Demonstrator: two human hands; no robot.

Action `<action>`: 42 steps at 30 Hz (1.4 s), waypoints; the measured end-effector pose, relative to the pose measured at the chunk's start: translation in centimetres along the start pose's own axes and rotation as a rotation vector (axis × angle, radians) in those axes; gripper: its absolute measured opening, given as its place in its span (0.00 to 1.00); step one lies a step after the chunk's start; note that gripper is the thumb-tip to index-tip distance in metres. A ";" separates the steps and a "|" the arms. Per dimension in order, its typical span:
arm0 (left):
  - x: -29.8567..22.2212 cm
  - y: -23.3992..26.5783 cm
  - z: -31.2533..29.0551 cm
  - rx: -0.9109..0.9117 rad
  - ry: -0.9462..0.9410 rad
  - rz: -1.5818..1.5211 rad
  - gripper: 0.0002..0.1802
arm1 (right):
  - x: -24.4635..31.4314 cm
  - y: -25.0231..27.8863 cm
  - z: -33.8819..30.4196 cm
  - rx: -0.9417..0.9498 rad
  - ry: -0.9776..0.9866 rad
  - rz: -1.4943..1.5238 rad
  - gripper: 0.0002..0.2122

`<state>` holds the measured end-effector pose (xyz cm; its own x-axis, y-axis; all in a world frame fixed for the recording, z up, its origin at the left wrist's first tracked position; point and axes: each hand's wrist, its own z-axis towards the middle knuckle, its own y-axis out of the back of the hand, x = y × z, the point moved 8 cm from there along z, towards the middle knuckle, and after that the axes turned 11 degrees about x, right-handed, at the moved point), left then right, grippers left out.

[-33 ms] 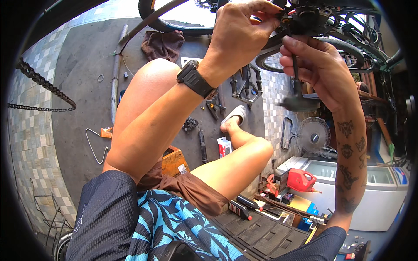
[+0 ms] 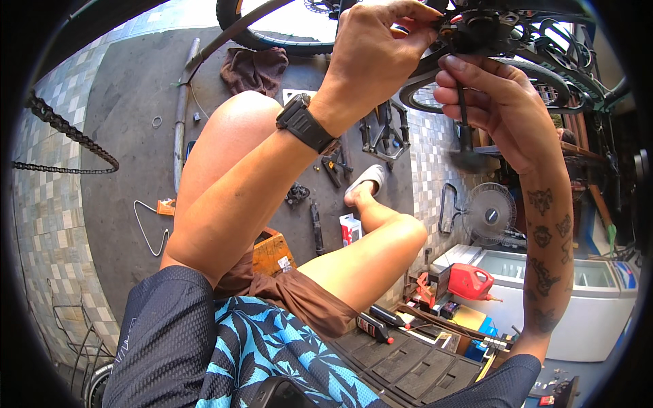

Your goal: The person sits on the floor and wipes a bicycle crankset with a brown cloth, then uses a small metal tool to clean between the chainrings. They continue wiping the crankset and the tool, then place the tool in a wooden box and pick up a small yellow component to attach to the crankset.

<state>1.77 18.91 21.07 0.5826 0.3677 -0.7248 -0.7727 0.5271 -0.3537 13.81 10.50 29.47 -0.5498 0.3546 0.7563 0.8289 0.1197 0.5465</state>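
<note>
My right hand [image 2: 500, 92] is closed around a dark T-handle hex wrench [image 2: 464, 112], thumb and fingers on its shaft. The wrench hangs upright with its handle low and blurred, and its top end meets a dark bicycle mechanism [image 2: 476, 32] at the upper edge. My left hand [image 2: 381, 51], wearing a black watch [image 2: 304, 124], pinches thumb and fingers together at the left side of that mechanism. What lies in the pinch is hidden.
A bicycle chain [image 2: 75, 132] hangs at left. Pedals [image 2: 386, 132], a brown cloth [image 2: 254, 70] and an orange wooden box [image 2: 273, 253] lie on the floor. At right stand a fan [image 2: 490, 212], a red fuel can [image 2: 471, 281] and a white freezer [image 2: 585, 323].
The wrench's handle has turned about its shaft, from lying crosswise to pointing more end-on. Both hands stay in nearly the same place.
</note>
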 end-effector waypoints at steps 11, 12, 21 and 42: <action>0.1 0.0 -0.1 0.006 -0.019 -0.042 0.12 | 0.5 -0.7 -0.1 0.047 0.009 -0.027 0.15; 0.2 0.1 -0.1 0.011 -0.019 -0.045 0.12 | 0.5 -0.7 -0.4 0.044 0.006 -0.070 0.15; 4.0 4.1 -4.3 -0.062 0.236 -0.047 0.12 | -4.9 -17.0 -8.7 0.633 0.341 0.564 0.16; 9.4 -0.2 -25.8 -0.150 0.970 -1.117 0.45 | -26.0 -19.9 -8.8 -0.019 0.014 1.453 0.18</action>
<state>0.93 2.48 -0.92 0.5325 -0.8372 -0.1245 -0.1034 0.0817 -0.9913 10.70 -9.23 2.09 0.7561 0.1410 0.6391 0.6429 -0.3424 -0.6851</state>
